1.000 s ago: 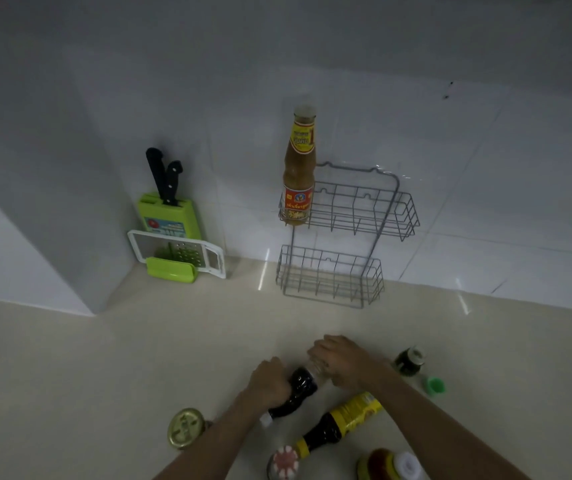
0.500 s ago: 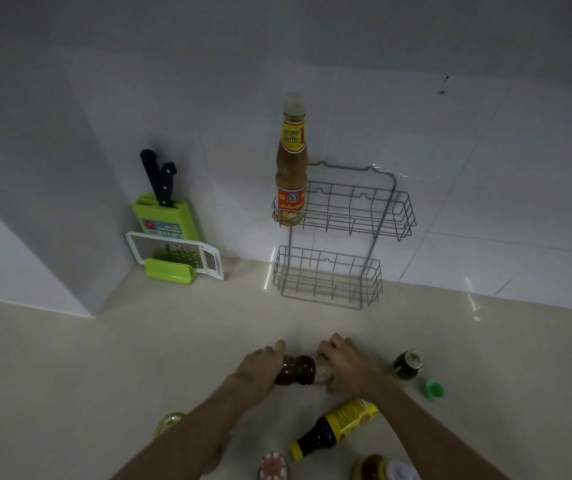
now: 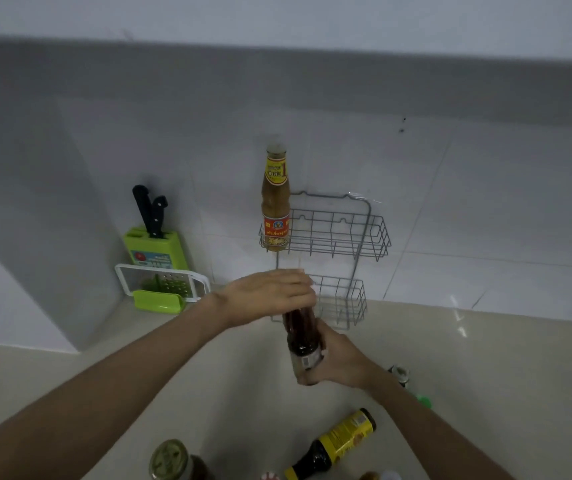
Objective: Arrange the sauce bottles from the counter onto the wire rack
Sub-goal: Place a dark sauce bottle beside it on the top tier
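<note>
I hold a dark sauce bottle point(image 3: 301, 337) upright above the counter, just in front of the wire rack point(image 3: 374, 237). My right hand point(image 3: 341, 363) grips its lower body. My left hand point(image 3: 270, 294) lies over its top and hides the cap. The rack has two tiers against the tiled wall. A tall orange sauce bottle point(image 3: 275, 199) stands at the left end of the upper tier. A dark bottle with a yellow label point(image 3: 335, 443) lies on its side on the counter near me.
A green knife block point(image 3: 154, 249) and a white grater point(image 3: 163, 284) sit at the left corner. A jar with a metal lid point(image 3: 170, 460) stands at the bottom edge. A small dark bottle point(image 3: 399, 374) and a green cap point(image 3: 425, 400) are right of my right arm.
The dark bottle has gone from lying on the counter to upright and lifted toward the rack. Both hands rose with it, and the camera tilted up.
</note>
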